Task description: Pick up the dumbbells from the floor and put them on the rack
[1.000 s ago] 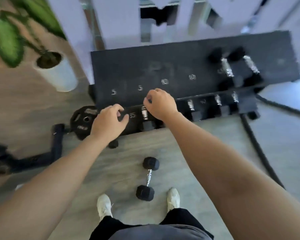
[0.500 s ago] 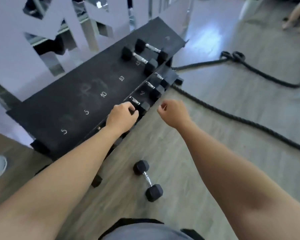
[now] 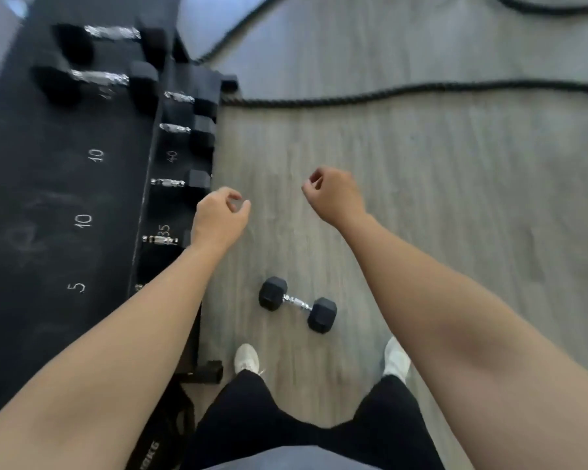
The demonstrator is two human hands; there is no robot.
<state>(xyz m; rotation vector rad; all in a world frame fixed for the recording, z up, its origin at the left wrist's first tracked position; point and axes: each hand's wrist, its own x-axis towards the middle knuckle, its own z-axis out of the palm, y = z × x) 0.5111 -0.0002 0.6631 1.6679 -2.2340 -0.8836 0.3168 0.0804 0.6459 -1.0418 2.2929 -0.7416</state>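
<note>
- Grey wood-look plank floor (image 3: 455,215) underfoot, with a thick black braided rope (image 3: 421,91) snaking across it toward the far end of the rack.
- Black two-tier dumbbell rack (image 3: 48,198) along the left, chalked with weight numbers so each pair has its slot; several black hex dumbbells with chrome handles (image 3: 99,76) already seated at the far end and along the lower tier.
- One small black rubber hex dumbbell with a chrome handle (image 3: 297,304) lying on the floor just ahead of the white shoes (image 3: 246,359), near the rack's front edge, handle angled across and clear to grab.
- Left hand (image 3: 219,218) loosely curled, holding nothing, hovering by the front edge of the lower tier.
- Right hand (image 3: 333,193) also loosely curled and empty, out over bare floor.
- Probably between placements: next, bending down for the floor dumbbell, likely bound for a low-number slot.
</note>
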